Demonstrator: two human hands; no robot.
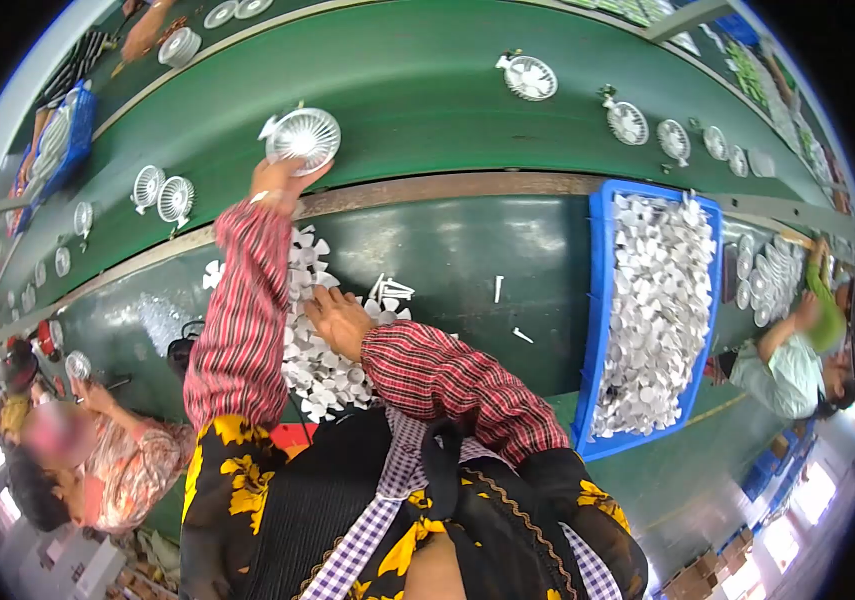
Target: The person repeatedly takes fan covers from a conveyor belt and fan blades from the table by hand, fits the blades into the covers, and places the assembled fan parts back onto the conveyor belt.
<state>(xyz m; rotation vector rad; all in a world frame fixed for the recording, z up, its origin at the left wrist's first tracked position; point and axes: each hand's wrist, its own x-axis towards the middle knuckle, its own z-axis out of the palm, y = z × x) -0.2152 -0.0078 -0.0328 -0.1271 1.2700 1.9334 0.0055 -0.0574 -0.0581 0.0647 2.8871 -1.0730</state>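
Note:
My left hand (289, 178) reaches up over the green conveyor belt and grips a round white fan housing (305, 138) with a slotted grille by its lower rim. Down on the bench, my right hand (342, 322) rests on a heap of white fan blades (322, 375), its fingers apart and touching the blades. Whether a blade lies under the fingertips is hidden. Just beyond that hand are several white plastic handle-like pieces (392, 290). Two slim white pieces lie farther right, one of them a pin-like part (498, 289).
A blue crate (597, 320) full of white fan blades stands on the right. More fan housings (530, 78) sit along the belt (417, 110). A wooden ledge (447, 188) divides belt and bench. Co-workers sit at left (137, 460) and right (782, 370).

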